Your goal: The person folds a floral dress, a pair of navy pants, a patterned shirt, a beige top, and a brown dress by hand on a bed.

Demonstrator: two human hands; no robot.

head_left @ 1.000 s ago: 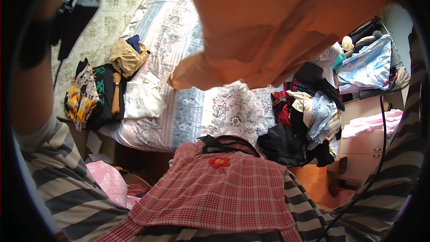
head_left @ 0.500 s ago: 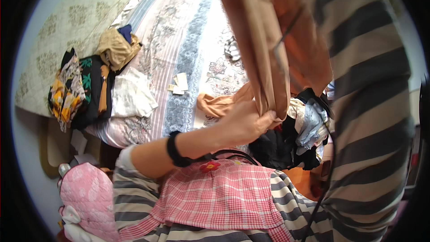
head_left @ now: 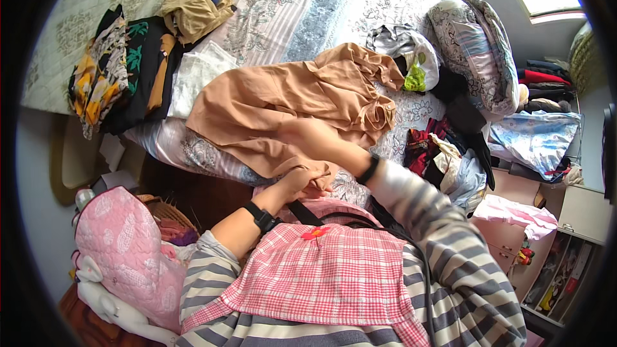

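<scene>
A tan garment (head_left: 276, 99), looking like a long shirt or dress, lies spread across the near part of the bed. Its gathered end with thin ties points to the right. My left hand (head_left: 301, 181) is closed on its near edge, close to my apron. Above the cloth, just beyond the left hand, is my right hand (head_left: 310, 138). Motion smears it and its fingers cannot be made out. Part of the garment's lower edge is hidden behind my hands and forearms.
Left on the bed lie a flowered garment (head_left: 99, 87), a khaki one (head_left: 193, 9) and a white cloth (head_left: 205, 74). To the right are a heap of mixed clothes (head_left: 459, 160), a folded quilt (head_left: 472, 51) and drawers (head_left: 504, 238). A pink quilted cover (head_left: 122, 244) stands near left.
The tan garment, held up high before, has come down onto the bed and lies spread out. My right arm has lowered from the upper right to the cloth; my left hand has moved left and nearer.
</scene>
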